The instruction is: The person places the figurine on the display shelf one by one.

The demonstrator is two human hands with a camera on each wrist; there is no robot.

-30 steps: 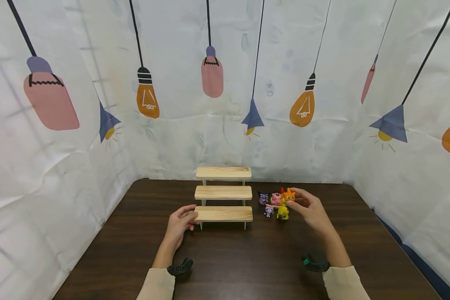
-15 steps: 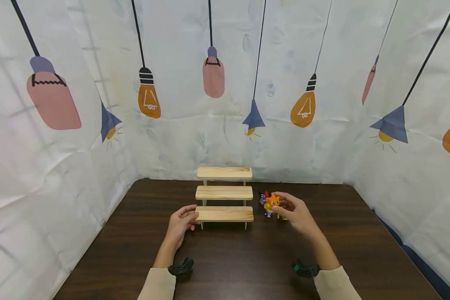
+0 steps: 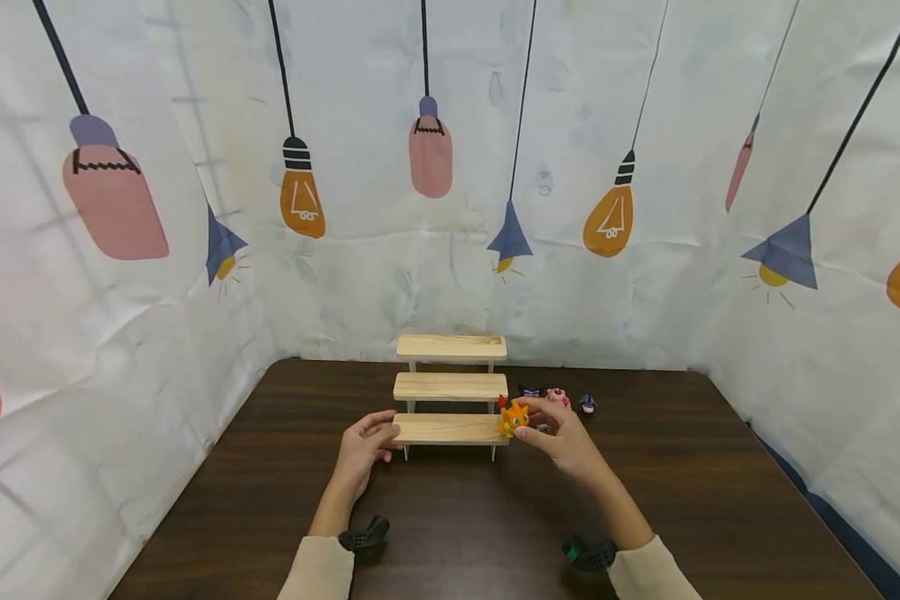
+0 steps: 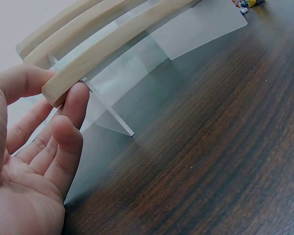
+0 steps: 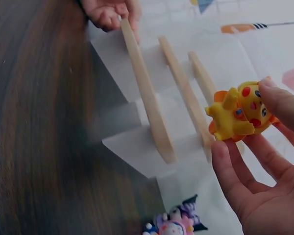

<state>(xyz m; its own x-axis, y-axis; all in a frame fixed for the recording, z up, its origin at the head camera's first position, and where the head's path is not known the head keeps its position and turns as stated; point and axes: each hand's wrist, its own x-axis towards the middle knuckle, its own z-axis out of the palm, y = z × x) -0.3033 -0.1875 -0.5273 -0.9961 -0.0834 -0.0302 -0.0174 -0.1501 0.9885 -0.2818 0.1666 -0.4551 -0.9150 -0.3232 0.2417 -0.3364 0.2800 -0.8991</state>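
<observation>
A three-tier stand [image 3: 450,429] with pale wooden boards on clear supports stands on the table. My left hand [image 3: 365,442] pinches the left end of its lowest board [image 4: 103,53] between thumb and fingers, with the other fingers loosely curled. Thumb and fingertips of my right hand [image 3: 562,437] hold a small orange and yellow figurine [image 3: 514,417] with a red tip. Its yellow front, with red cheeks, faces the camera in the right wrist view [image 5: 235,111]. In the head view the figurine overlaps the right end of the lowest board; whether they touch, I cannot tell.
Behind my right hand stand other small figurines, among them a pink one [image 3: 557,397], a purple one [image 3: 530,392] and a dark blue one [image 3: 587,403]. My hand partly hides the group. A printed white cloth [image 3: 450,275] hangs around the dark wooden table [image 3: 682,467].
My right hand has carried the orange figurine left and slightly down, from over the figurine group to the lowest board's right end. My left hand keeps its hold on the stand.
</observation>
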